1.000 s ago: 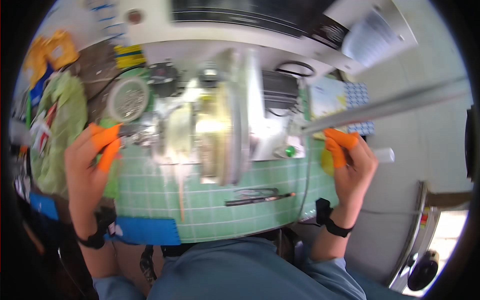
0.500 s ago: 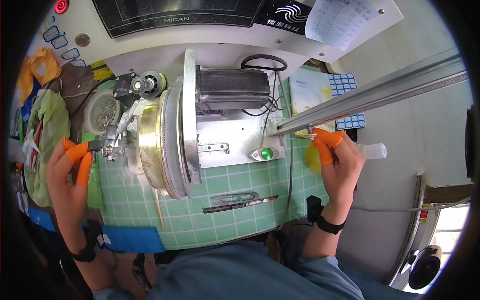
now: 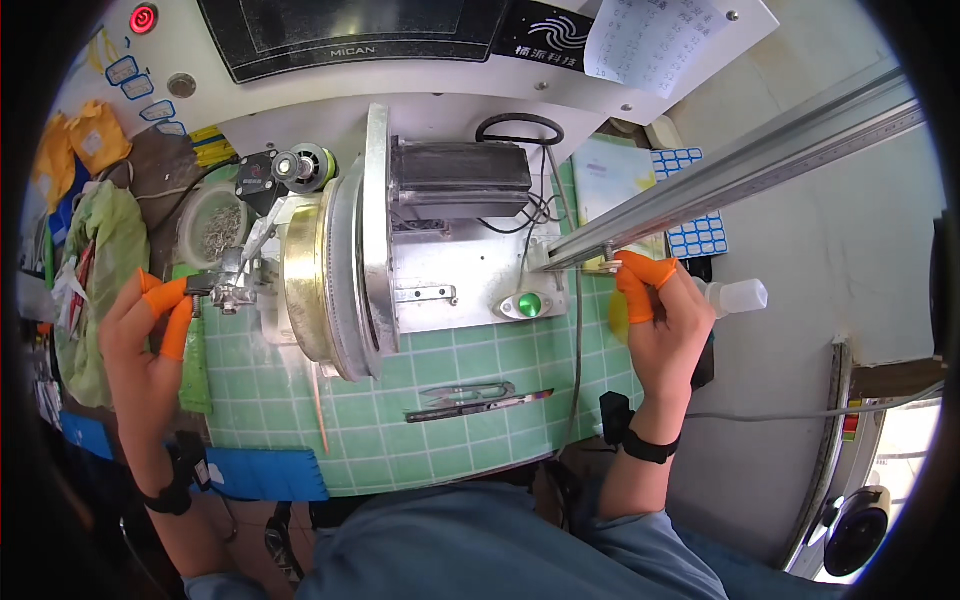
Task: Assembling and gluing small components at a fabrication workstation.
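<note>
Seated at a green gridded surface, you work with both arms spread wide, orange covers on the thumb and fingertips of each hand. Your left hand has its fingers pinched on the black end of a small metal clamp, which stands just left of a brass-coloured wheel. Your right hand is pinched on a thin pale strip at the near end of a long metal rail, the rail slanting up and away to the right. Between your hands, a black motor sits beyond a green button on a metal base. Behind the clamp rests a round bowl holding small metallic bits. Nearer you lie a pair of snips, touching or just beside a slim dark tool, and a wooden stick below the wheel. A white bottle shows beyond your right wrist.
</note>
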A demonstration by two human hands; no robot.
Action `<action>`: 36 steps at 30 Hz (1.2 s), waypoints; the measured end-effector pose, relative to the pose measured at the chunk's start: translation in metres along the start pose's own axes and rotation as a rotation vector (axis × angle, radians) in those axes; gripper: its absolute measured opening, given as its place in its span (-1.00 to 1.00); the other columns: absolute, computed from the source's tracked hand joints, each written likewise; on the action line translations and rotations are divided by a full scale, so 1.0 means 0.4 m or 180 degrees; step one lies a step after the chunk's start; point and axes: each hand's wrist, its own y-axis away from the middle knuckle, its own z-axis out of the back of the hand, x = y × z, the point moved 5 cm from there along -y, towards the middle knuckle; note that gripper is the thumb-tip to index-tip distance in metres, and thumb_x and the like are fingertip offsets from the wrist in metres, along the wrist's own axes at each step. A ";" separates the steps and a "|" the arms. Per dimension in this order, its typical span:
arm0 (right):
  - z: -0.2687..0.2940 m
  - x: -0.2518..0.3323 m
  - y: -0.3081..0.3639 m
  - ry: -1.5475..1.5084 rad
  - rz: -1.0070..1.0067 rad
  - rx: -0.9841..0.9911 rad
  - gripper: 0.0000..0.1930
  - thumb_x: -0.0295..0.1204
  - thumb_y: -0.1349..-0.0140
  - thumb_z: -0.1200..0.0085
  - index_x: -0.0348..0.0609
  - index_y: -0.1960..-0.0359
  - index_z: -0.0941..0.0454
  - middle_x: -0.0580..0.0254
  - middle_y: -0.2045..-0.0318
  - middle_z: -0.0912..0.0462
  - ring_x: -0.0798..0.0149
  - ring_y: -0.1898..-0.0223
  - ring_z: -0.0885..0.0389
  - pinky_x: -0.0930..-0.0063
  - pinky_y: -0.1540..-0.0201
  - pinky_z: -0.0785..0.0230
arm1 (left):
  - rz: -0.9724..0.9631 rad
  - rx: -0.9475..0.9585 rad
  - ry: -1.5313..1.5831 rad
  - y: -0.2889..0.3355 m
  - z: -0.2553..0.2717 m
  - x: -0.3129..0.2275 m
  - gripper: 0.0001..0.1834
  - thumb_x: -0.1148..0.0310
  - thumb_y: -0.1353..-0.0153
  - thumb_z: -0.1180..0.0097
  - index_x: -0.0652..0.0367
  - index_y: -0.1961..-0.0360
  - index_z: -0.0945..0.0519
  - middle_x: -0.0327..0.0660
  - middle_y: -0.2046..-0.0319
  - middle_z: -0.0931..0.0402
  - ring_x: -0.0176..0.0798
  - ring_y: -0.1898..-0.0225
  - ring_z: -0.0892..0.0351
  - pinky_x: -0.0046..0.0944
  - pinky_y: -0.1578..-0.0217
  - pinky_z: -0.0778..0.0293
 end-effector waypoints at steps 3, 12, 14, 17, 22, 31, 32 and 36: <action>0.005 -0.007 -0.003 -0.0264 -0.0047 -0.0274 -0.80 -0.61 -0.16 -0.38 -0.20 0.17 -0.75 0.25 0.50 -0.51 0.40 0.60 -0.27 0.50 0.53 -0.09 | -0.0062 -0.0074 0.0011 0.000 -0.005 -0.004 -0.81 0.61 -0.22 -0.29 0.40 0.14 -0.67 -0.12 0.34 -0.48 -0.24 0.37 -0.49 -0.33 0.39 -0.37; 0.001 -0.012 -0.004 -0.0269 0.0052 -0.0219 -0.79 -0.63 -0.16 -0.37 -0.22 0.15 -0.75 0.27 0.47 -0.56 0.44 0.61 -0.28 0.53 0.55 -0.08 | -0.0017 -0.0094 -0.0412 0.015 -0.002 0.025 -0.77 0.59 -0.20 -0.32 0.37 0.10 -0.70 -0.03 0.17 -0.61 -0.07 0.20 -0.62 -0.22 0.09 -0.51; 0.003 -0.014 -0.005 -0.0335 0.0025 -0.0281 -0.80 -0.63 -0.16 -0.37 -0.22 0.16 -0.75 0.26 0.47 -0.57 0.44 0.61 -0.28 0.53 0.54 -0.09 | 0.0117 -0.0157 -0.0202 0.018 -0.006 0.030 -0.77 0.58 -0.20 -0.32 0.35 0.10 -0.70 -0.01 0.15 -0.62 -0.04 0.15 -0.62 -0.19 0.04 -0.50; 0.006 -0.006 -0.010 -0.0286 0.0039 -0.0201 -0.81 -0.63 -0.17 -0.37 -0.24 0.17 -0.74 0.23 0.47 -0.58 0.43 0.61 -0.30 0.54 0.54 -0.11 | 0.0310 -0.0056 -0.0132 0.023 -0.007 0.043 -0.78 0.57 -0.20 -0.33 0.34 0.10 -0.71 0.00 0.13 -0.63 -0.02 0.11 -0.62 -0.17 -0.02 -0.48; -0.035 -0.008 0.014 -0.0124 0.0172 0.0140 -0.82 -0.62 -0.19 -0.36 -0.25 0.17 -0.72 0.20 0.46 -0.59 0.40 0.61 -0.33 0.53 0.55 -0.13 | 0.0183 -0.0181 -0.0385 0.030 -0.003 0.040 -0.78 0.57 -0.21 -0.33 0.32 0.10 -0.71 0.00 0.11 -0.63 -0.04 0.11 -0.62 -0.17 -0.06 -0.46; -0.070 0.060 0.035 -0.0539 -0.0106 0.0189 -0.85 -0.60 -0.21 -0.34 -0.26 0.19 -0.69 0.11 0.44 -0.61 0.25 0.59 -0.43 0.44 0.51 -0.28 | 0.0088 -0.0216 0.0002 0.023 0.000 0.035 -0.79 0.60 -0.24 -0.29 0.33 0.09 -0.71 -0.04 0.18 -0.61 -0.16 0.33 -0.58 -0.29 0.22 -0.50; -0.074 0.063 0.038 -0.0500 -0.0256 0.0341 -0.85 -0.60 -0.21 -0.33 -0.26 0.19 -0.69 0.09 0.43 -0.61 0.23 0.58 -0.46 0.42 0.50 -0.31 | 0.0092 -0.0159 0.0031 0.029 0.006 0.039 -0.79 0.61 -0.23 -0.28 0.33 0.10 -0.70 -0.05 0.23 -0.60 -0.19 0.39 -0.56 -0.30 0.30 -0.49; 0.009 0.046 0.054 -0.0138 -0.0366 0.0357 -0.77 -0.61 -0.29 -0.22 -0.25 0.03 -0.67 -0.01 0.21 -0.70 0.07 0.17 -0.69 0.33 0.07 -0.50 | 0.0134 0.0065 -0.0302 0.024 0.029 0.033 -0.79 0.59 -0.19 -0.30 0.31 0.12 -0.71 -0.06 0.34 -0.54 -0.13 0.46 -0.53 -0.23 0.38 -0.45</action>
